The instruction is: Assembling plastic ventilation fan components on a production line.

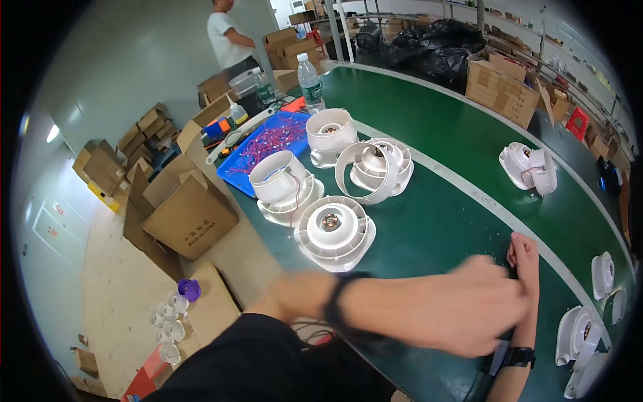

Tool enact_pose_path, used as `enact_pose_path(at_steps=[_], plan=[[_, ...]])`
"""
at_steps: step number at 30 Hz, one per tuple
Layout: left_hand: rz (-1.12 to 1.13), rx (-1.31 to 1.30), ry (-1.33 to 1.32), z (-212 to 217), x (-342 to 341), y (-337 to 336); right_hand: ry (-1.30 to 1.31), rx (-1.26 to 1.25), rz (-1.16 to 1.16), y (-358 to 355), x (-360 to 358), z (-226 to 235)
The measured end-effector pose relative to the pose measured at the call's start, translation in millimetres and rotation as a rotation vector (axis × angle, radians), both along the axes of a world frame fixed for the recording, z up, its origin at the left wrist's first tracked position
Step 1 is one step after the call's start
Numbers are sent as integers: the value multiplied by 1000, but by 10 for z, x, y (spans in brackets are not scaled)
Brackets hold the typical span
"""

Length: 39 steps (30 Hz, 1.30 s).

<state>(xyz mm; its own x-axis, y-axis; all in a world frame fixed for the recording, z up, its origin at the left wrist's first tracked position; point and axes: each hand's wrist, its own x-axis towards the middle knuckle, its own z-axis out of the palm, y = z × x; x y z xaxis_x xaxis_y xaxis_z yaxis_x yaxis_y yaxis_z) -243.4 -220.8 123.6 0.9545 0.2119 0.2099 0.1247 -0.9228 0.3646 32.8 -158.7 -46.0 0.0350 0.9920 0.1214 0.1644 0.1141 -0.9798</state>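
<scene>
My left hand (435, 309), blurred, reaches across to the right over my right forearm; its fingers are smeared and partly hidden against that arm. Beyond it, my right hand (522, 253) rests over the green table with its fingers curled in, and I see nothing in them. A black watch (519, 356) is on the right wrist, with a dark grey object (497, 356) beside it, partly hidden. Ahead and left of my hands lies a white round fan housing (335, 231) with a copper-coloured centre. Behind it stand a wired white housing (278, 177), a white ring (368, 199) leaning on another, and a taller one (331, 137).
A blue tray (236, 169) of red-purple wires and a water bottle (309, 80) stand at the table's far left. More white housings (526, 166) lie along the green strip at right. An open cardboard box (191, 218) stands left. A person (230, 37) is in the background.
</scene>
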Motion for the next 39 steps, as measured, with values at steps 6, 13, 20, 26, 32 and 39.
enact_pose_path(at_steps=[6,13,20,26,32,39], plan=[[1052,253,219,-486,-1493,232,-100,45,21,1,-150,-25],[998,185,161,-988,-1660,17,-142,13,-16,-35,-144,24],[778,-370,-221,-848,-1396,-115,-169,76,-19,-8,-131,-7],[313,-1878,-940,-1390,-1080,402,42,14,8,-37,-120,61],[-106,-1784,-820,-1388,97,1095,542,-33,40,-87,-133,77],[65,-1780,-798,-1557,892,1397,639,23,-54,-120,-173,15]])
